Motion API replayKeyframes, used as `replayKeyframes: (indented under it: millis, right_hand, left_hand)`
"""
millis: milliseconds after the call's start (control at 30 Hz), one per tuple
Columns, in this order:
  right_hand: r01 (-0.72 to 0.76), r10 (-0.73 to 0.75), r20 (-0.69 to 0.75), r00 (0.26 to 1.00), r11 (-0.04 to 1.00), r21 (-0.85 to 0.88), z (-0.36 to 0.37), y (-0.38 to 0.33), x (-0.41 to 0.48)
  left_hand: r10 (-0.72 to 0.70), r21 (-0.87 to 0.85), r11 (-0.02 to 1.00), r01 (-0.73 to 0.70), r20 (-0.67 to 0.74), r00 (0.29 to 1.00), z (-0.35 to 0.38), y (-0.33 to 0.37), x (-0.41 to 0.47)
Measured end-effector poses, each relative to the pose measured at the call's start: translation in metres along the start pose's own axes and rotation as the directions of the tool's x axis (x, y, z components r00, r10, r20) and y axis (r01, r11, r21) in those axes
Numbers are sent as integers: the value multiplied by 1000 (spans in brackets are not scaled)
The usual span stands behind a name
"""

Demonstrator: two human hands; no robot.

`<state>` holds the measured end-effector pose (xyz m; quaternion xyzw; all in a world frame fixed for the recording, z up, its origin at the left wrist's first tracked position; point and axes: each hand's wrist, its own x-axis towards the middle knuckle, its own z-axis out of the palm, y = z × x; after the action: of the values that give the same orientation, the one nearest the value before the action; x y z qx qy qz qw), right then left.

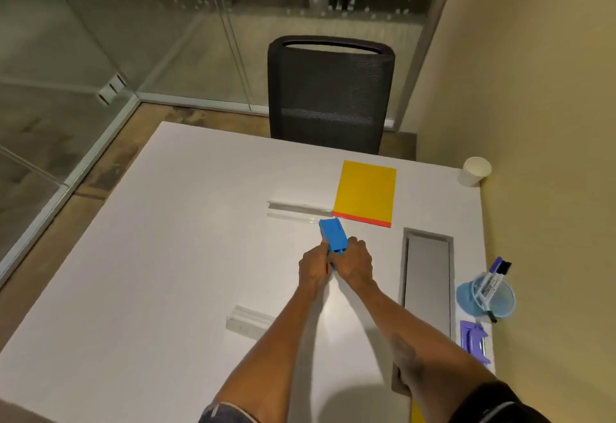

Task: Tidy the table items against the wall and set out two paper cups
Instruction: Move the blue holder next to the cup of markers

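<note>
Both hands grip a blue plastic box-like tool (pixel 332 232) over the middle of the white table (pixel 166 256). My left hand (pixel 313 267) holds its near left side and my right hand (pixel 355 261) holds its near right side. A yellow pad with a red edge (pixel 366 192) lies flat just beyond the tool. One white paper cup (pixel 475 172) stands at the far right corner by the wall. A clear ruler-like strip (pixel 296 211) lies left of the pad, and another clear strip (pixel 250 321) lies nearer me.
A grey cable hatch (pixel 428 276) is set into the table on the right. Against the beige wall are a blue cup with markers (pixel 486 296) and a purple stapler-like item (pixel 475 341). A black mesh chair (pixel 330 95) stands at the far edge. Glass partitions stand to the left.
</note>
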<state>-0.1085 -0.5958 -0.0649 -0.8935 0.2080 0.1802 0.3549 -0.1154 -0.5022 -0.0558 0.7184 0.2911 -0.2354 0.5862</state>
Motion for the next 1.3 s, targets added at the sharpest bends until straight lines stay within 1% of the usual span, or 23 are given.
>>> replayKeyframes:
  millis: [100,267,333,400,500,533,567,600,667,700,733,767,867,1067,1200,1300]
  right_hand:
    - [-19,21,-52,998,999,38,-29,18,10]
    - [-32,42,-155,987,997,69,-78,45,27]
    - [-40,51,-196,979,997,60,-99,55,36]
    - [-49,64,-226,972,996,69,-118,64,46]
    - [-62,79,-252,965,995,74,-143,78,60]
    - [-66,83,-255,963,995,75,-150,84,64]
    - [-71,90,-259,962,994,82,-156,90,68]
    - [-78,100,-266,959,993,91,-163,95,71]
    - [-98,120,-284,951,991,92,-175,105,77]
    - [-108,128,-291,948,990,86,-180,110,79]
    - [-118,137,-296,945,990,81,-185,114,82]
    - [-129,147,-300,943,989,79,-189,119,84]
    - [-174,188,-288,939,982,75,-200,132,91]
    - [-306,298,-262,918,952,11,-219,154,103]
    - [-378,362,-231,903,925,-27,-226,166,111]
    - [-407,389,-209,897,912,-50,-225,171,112]
  left_hand:
    - [58,56,997,-62,76,995,29,10,-3]
    - [156,169,969,-181,153,976,66,21,-6]
    - [187,283,929,-238,195,963,72,23,-4]
    - [202,367,889,-275,223,954,76,21,1]
    - [177,406,872,-274,261,949,80,14,7]
    - [181,478,824,-303,284,942,82,12,10]
    - [190,581,737,-345,313,931,84,9,14]
    - [204,672,629,-391,343,917,86,6,18]
    - [198,787,430,-443,397,896,91,2,25]
    - [183,820,354,-450,411,893,94,0,27]
    - [166,843,303,-445,413,896,96,-2,28]
    - [150,859,275,-432,405,902,99,-4,28]
    - [104,883,251,-397,383,918,109,-8,30]
    - [9,892,311,-328,342,940,120,-21,36]
    - [4,907,262,-329,340,940,122,-29,38]
    - [3,913,247,-325,335,942,124,-30,41]
